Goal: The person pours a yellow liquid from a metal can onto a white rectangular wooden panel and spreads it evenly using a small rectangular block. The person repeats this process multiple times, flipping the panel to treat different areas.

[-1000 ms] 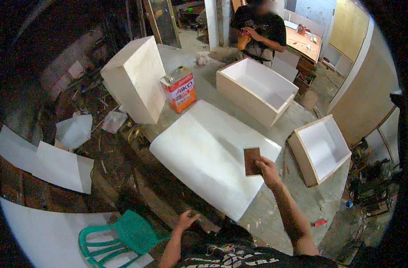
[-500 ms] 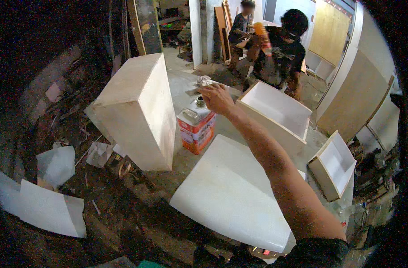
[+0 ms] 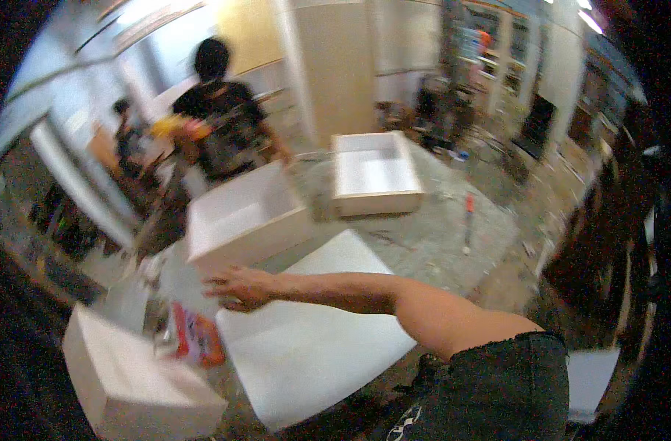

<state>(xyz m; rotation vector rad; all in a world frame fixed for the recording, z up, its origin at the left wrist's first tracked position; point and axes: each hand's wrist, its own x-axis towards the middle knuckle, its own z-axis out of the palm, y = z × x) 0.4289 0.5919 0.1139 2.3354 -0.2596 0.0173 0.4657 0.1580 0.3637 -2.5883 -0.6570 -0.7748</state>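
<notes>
My right hand (image 3: 240, 288), blurred by motion, reaches left over the far left corner of a white sheet (image 3: 313, 338). Its fingers look stretched and apart, with nothing visible in them. Just below it stands a red, orange and white metal can (image 3: 195, 336), its top smeared. Beyond the hand is an open wooden drawer box (image 3: 265, 242) with a white inside. My left hand is out of sight.
A smaller open drawer (image 3: 376, 198) sits on the grey work surface (image 3: 438, 235), left of an orange-handled tool (image 3: 468, 209). A pale box (image 3: 140, 375) stands at lower left. One person (image 3: 221, 117) stands beyond the drawers; another person (image 3: 126, 143) is farther back.
The view has swung to the right, so the drawers, sheet and can appear farther left. My right hand has come back from near the crumpled cloth behind the can toward the sheet's corner.
</notes>
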